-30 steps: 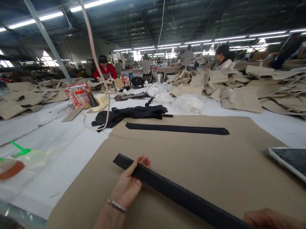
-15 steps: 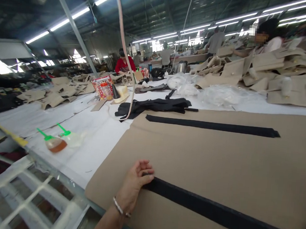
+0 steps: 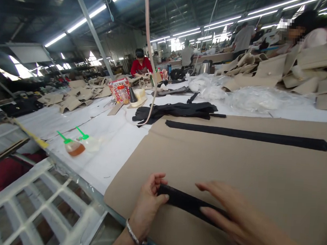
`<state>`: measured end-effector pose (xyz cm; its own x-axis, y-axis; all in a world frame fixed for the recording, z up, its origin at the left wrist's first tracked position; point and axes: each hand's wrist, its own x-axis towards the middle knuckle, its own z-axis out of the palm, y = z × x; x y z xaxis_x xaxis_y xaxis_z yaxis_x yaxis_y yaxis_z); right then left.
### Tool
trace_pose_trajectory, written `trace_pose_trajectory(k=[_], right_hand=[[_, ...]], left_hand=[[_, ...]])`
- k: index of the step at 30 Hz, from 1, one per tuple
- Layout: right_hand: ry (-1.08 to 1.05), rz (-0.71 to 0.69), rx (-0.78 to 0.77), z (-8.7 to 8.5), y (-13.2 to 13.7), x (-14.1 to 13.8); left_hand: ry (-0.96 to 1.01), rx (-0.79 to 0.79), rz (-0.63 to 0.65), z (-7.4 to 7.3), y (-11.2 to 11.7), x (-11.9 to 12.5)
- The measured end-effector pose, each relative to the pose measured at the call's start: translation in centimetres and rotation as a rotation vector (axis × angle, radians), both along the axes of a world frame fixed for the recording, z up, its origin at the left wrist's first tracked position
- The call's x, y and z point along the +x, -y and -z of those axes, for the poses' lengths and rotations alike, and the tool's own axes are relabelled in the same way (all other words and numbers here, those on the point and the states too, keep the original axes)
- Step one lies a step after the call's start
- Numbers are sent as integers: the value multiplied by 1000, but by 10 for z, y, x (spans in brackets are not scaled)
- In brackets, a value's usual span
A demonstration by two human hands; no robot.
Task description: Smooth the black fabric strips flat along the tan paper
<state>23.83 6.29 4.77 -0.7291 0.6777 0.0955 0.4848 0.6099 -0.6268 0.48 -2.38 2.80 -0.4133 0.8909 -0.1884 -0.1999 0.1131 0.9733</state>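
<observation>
A narrow black fabric strip [image 3: 184, 200] lies on a large tan fabric sheet [image 3: 233, 169] near the table's front edge. My left hand [image 3: 148, 204] pinches the strip's left end between thumb and fingers. My right hand [image 3: 224, 212] lies flat on the strip just to the right, fingers stretched out and pressing it down. A second black strip [image 3: 247, 135] lies flat across the far part of the tan sheet.
A pile of black fabric [image 3: 178, 110] and a hanging hose [image 3: 149, 53] are beyond the sheet. Two green-capped bottles [image 3: 77, 144] lie on the white table to the left. Tan pieces are stacked at the back right [image 3: 303, 69]. Other people work at far tables.
The view has swung left and down. My right hand has come onto the strip next to my left hand, which has kept hold of the strip's end.
</observation>
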Motion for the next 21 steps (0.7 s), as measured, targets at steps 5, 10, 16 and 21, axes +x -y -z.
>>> trace_pose_trajectory(k=[5, 10, 16, 21], right_hand=[[125, -47, -68, 2, 13, -95], [140, -29, 0, 18, 16, -107], [123, -86, 31, 23, 16, -108], [84, -135, 77, 31, 12, -110]], left_hand=[[-129, -9, -71, 10, 8, -9], [-829, 135, -89, 20, 32, -18], [-1241, 268, 331, 28, 50, -25], [-1136, 227, 341, 29, 51, -30]])
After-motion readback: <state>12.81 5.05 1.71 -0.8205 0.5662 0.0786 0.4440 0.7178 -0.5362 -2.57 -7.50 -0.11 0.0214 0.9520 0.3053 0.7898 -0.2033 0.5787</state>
